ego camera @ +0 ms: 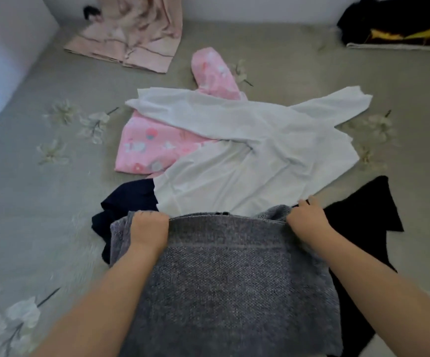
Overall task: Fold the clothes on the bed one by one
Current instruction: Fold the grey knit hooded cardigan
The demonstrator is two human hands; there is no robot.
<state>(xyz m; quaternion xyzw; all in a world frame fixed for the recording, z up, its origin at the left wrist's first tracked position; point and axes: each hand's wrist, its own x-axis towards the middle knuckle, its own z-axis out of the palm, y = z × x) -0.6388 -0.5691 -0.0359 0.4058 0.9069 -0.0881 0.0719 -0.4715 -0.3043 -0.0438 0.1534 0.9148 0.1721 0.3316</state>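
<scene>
- A grey towel (224, 274), thick and nubbly with a flat woven band across it, is held up by its far edge right in front of the camera, over the near part of the bed (41, 202).
- The left hand (148, 228) is curled over the towel's top left corner, so that grip is closed on the fabric.
- The right hand (308, 217) is pinched around the top right corner, fingers bunched into the terry, so it's gripping the towel too.
- Just beyond the towel, a white long-sleeved top (255, 155) is spread out flat-ish, thin and wrinkly, sleeves splayed to both sides.
- A pink printed garment (147, 148) is partly covered by the white top; soft cotton look, small floral or cartoon shapes on it.
- A dark navy piece (123, 202) is crumpled to the left of the towel, and a black fuzzy one (363, 215) is laid to the right, jagged in outline.
- Further back, a pale pink satiny cloth (131, 39) is draped near the wall, and a black and yellow pile (399, 27) is stacked at the far right.
- The bed is covered in a greyish sheet with pale flower prints.
</scene>
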